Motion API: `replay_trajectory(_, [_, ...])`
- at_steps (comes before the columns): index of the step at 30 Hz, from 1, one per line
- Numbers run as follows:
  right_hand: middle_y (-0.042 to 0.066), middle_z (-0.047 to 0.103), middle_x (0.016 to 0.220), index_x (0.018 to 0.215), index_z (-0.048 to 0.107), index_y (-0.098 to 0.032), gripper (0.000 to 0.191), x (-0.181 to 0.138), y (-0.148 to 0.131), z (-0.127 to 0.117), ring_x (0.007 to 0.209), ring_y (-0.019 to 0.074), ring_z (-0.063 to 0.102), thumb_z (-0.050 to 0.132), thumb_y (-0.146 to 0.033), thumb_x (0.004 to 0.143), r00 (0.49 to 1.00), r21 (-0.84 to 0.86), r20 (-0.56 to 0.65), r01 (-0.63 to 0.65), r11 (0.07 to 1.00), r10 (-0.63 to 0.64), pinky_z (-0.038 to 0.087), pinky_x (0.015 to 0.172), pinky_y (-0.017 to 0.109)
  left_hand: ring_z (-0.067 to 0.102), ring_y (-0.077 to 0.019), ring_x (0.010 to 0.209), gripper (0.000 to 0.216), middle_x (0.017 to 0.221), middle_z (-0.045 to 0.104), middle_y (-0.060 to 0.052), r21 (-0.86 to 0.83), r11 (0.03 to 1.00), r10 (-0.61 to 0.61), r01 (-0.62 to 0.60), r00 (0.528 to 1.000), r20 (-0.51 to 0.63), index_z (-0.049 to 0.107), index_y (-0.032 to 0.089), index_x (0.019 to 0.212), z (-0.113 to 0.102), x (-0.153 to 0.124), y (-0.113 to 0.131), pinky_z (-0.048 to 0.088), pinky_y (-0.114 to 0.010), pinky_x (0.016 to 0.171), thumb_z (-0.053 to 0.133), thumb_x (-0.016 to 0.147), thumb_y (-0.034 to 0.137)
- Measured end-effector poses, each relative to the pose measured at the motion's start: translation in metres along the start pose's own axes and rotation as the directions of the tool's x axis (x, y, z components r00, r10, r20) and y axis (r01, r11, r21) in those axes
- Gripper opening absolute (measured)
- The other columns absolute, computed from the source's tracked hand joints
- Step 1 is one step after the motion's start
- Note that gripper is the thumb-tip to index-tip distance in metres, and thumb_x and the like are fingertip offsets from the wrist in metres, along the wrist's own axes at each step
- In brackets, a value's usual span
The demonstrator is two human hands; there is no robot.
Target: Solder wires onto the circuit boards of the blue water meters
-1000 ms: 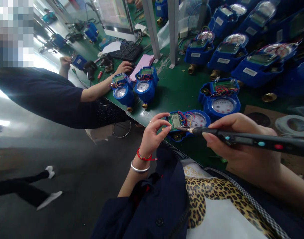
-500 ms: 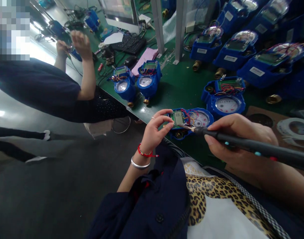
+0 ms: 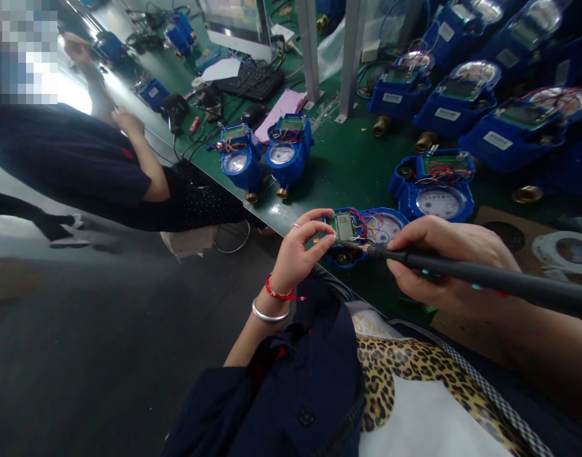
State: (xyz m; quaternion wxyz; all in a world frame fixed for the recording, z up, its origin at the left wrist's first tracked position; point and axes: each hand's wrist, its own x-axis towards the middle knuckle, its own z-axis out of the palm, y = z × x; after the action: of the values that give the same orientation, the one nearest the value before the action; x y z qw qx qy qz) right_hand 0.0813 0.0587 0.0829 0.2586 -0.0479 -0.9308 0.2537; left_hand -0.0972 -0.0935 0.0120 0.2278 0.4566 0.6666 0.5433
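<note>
A blue water meter (image 3: 381, 225) with an open top lies at the near edge of the green bench (image 3: 348, 168). Its small green circuit board (image 3: 344, 226) with red and coloured wires sits at the meter's left end. My left hand (image 3: 297, 251) pinches the left edge of that board with thumb and fingers. My right hand (image 3: 443, 263) is closed round a black electric screwdriver (image 3: 485, 277), whose metal tip rests at the board's lower right corner.
Three more open blue meters (image 3: 433, 190) (image 3: 288, 149) (image 3: 240, 162) stand behind on the bench, and a row of meters (image 3: 443, 95) lies at the back right. A seated person in a dark shirt (image 3: 81, 165) is at the left. Keyboard (image 3: 252, 81), pink cloth (image 3: 278, 108) and two metal posts stand farther back.
My hands stay on the meter; the screwdriver tip has shifted slightly along the board. The person at the left raised an arm, then lowered it and drew both hands back from the bench.
</note>
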Motion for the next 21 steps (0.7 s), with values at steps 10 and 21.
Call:
replay_trajectory(10, [-0.005,0.055,0.057,0.084,0.054,-0.023,0.010,0.005,0.003,0.002,0.043,0.0091,0.049,0.058,-0.020,0.075,0.999,0.028,0.030,0.023,0.999,-0.024,0.038,0.045,0.024,0.053,-0.0228,0.123,0.012,0.131,0.056,-0.011,-0.007,1.000,-0.002,0.002,1.000,-0.009,0.065,0.018,0.090,0.000,0.000,0.001,0.040,-0.044,0.108,0.060,0.089,0.029])
replay_trajectory(21, [-0.004,0.057,0.058,0.084,0.057,-0.020,0.009,0.012,0.004,0.000,0.045,0.0085,0.050,0.058,-0.020,0.076,0.986,0.028,0.119,-0.121,0.992,0.117,0.037,0.046,0.022,0.053,-0.0241,0.123,0.012,0.131,0.057,-0.010,-0.007,1.000,0.003,-0.003,1.000,-0.012,0.065,0.020,0.090,0.000,0.000,-0.001,0.041,-0.046,0.107,0.060,0.089,0.031])
